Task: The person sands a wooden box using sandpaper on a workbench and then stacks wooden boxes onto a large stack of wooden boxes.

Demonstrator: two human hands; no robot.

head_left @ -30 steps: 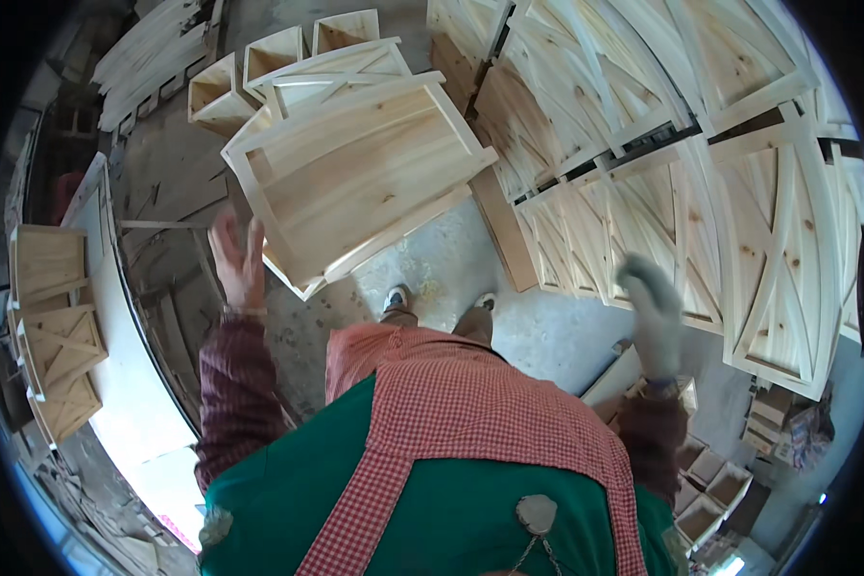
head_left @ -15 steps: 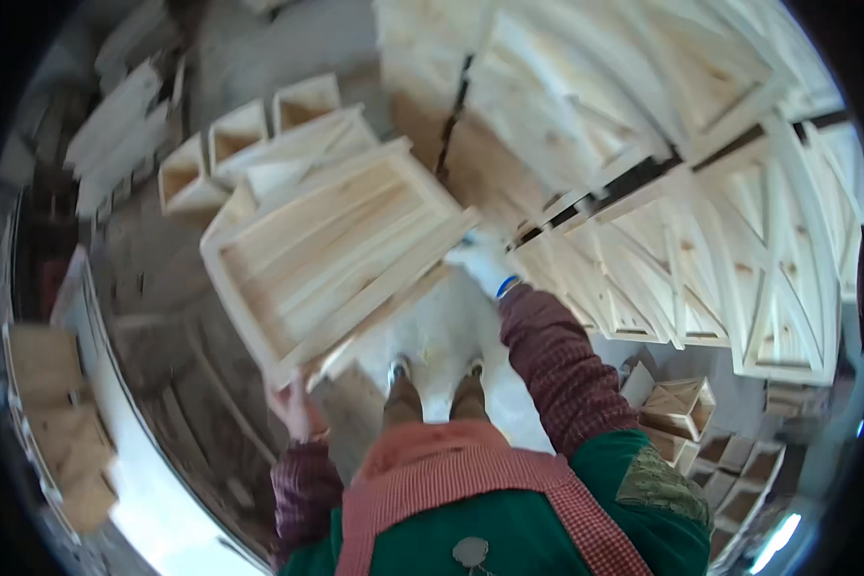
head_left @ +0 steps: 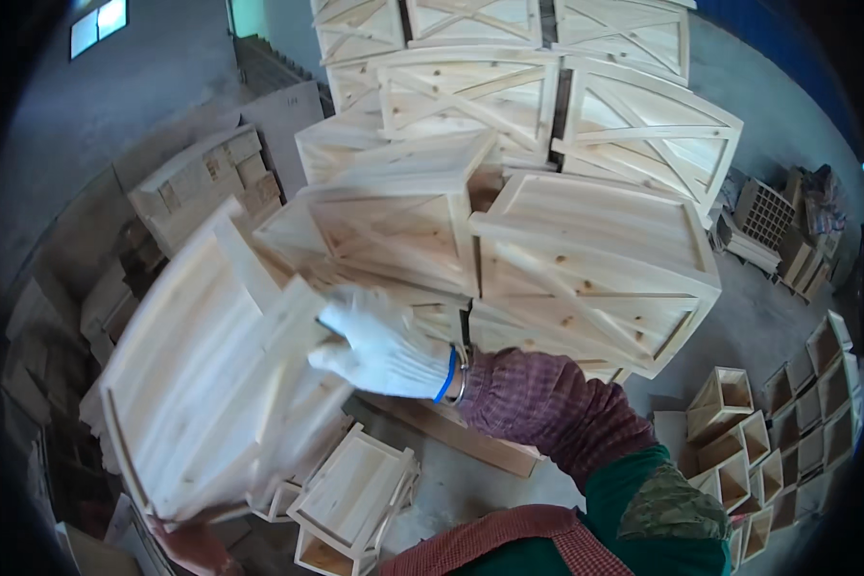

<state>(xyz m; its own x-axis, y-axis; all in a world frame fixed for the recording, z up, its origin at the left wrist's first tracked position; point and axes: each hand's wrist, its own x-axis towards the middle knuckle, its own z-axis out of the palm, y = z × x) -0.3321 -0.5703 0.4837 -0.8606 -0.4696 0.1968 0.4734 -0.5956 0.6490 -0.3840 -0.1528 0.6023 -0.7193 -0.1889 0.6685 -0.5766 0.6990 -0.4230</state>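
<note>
I hold a large shallow wooden crate [head_left: 197,384] of pale slats, tilted up on edge at the left. My right hand [head_left: 379,348], in a white glove with a blue cuff, grips the crate's upper right rim. My left hand [head_left: 187,545] is bare and only partly visible at the bottom edge, holding the crate's lower corner from beneath. Close in front of the held crate rises a tall stack of similar crates with crossed braces [head_left: 586,259].
Small open wooden boxes [head_left: 739,437] stand in rows on the floor at the right, and more small boxes [head_left: 355,499] lie below the held crate. A wooden plank [head_left: 456,432] lies on the concrete floor. Stacked wooden parts [head_left: 197,187] fill the left background.
The crate has come up off the floor and tilted onto its edge in both hands. My view has swung from the floor up to the crate stack.
</note>
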